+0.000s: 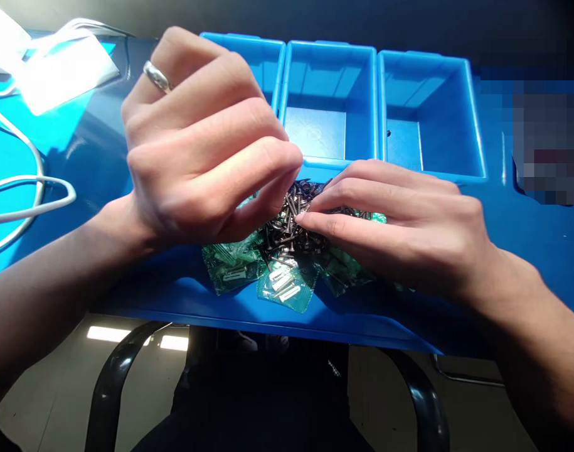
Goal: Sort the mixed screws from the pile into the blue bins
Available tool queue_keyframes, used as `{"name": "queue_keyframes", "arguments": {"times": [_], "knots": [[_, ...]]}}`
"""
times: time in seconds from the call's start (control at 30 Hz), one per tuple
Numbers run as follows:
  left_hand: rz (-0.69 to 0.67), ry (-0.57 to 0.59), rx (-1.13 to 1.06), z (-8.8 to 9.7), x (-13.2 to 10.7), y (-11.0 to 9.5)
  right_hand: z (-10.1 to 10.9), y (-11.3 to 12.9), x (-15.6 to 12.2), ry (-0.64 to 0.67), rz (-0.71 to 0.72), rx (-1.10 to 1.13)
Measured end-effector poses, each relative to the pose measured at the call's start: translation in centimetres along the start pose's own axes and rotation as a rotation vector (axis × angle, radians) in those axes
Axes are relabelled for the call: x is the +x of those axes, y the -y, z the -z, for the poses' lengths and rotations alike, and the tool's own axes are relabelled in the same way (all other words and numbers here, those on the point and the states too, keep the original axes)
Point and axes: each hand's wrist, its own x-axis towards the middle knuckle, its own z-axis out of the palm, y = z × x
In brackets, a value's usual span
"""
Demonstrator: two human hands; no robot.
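At far left, a white cable (14, 218) loops across the blue worktop (526, 270), with a white sheet (79, 72) near its upper strands. Next comes the left hand (206, 138), wearing a silver ring (155, 76), its fingers curled inward; whether it grips anything is hidden. Behind it, partly covered, stands the left blue bin (242, 36). At the centre, a heap of dark screws (293, 232) lies between the hands, with clear green packets around its near side: a left packet (234, 263), a middle packet (289, 289) holding pale pieces, and a right packet (343, 273). Beyond the heap is the middle blue bin (331, 45). The right hand (399, 220) stretches its fingers to the screws; I cannot tell whether it pinches one. Behind it stands the right blue bin (477, 119), a small dark piece (389, 134) inside.
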Motion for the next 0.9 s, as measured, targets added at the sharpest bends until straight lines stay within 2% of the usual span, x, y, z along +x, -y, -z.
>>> {"name": "queue_keyframes", "arguments": {"times": [0.17, 0.3, 0.47, 0.73, 0.9], "knots": [[0.031, 0.036, -0.015, -0.11, -0.02, 0.07, -0.51, -0.13, -0.22, -0.084, 0.025, -0.025], [0.017, 0.001, -0.004, -0.26, -0.01, 0.13, -0.78, -0.28, -0.12, -0.027, 0.048, -0.025], [-0.052, -0.036, -0.004, -0.15, -0.02, 0.22, -0.77, -0.15, -0.06, -0.055, 0.012, 0.014], [-0.070, -0.047, 0.004, -0.27, -0.12, 0.22, -0.78, 0.08, -0.25, -0.158, -0.076, 0.021], [-0.046, -0.048, 0.009, -0.27, -0.01, 0.05, -0.77, 0.00, 0.41, -0.005, 0.008, 0.010]]}}
